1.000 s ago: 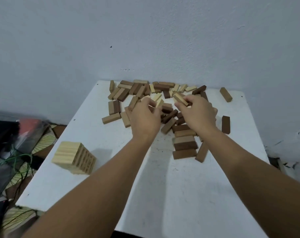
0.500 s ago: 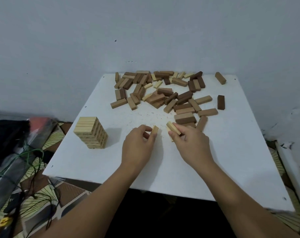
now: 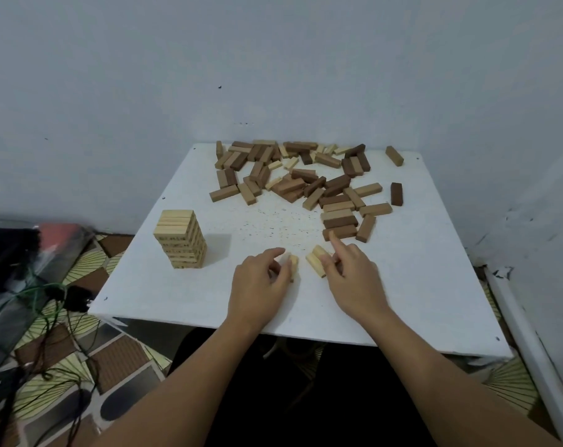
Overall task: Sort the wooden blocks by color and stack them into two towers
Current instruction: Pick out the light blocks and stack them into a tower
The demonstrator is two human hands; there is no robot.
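Observation:
A tower of light wooden blocks (image 3: 181, 238) stands on the left part of the white table (image 3: 418, 285). A scattered pile of mixed light, tan and dark brown blocks (image 3: 305, 182) covers the far half. My left hand (image 3: 260, 280) pinches one light block (image 3: 293, 266) near the table's middle front. My right hand (image 3: 351, 275) holds two light blocks (image 3: 317, 259) lying side by side on the table, with its index finger stretched out toward the nearest brown blocks (image 3: 341, 225).
The table stands against a pale wall (image 3: 273, 59) at the back and right. Left of it, on a patterned floor (image 3: 80, 366), lie a dark bag (image 3: 9, 253) and green cables (image 3: 41, 304). A lone dark block (image 3: 396, 193) and a tan one (image 3: 394, 155) lie far right.
Both hands pulled back from the pile toward the table's front, each bringing light blocks. In the last half second the right hand's index finger stretched out; the blocks now lie on the table.

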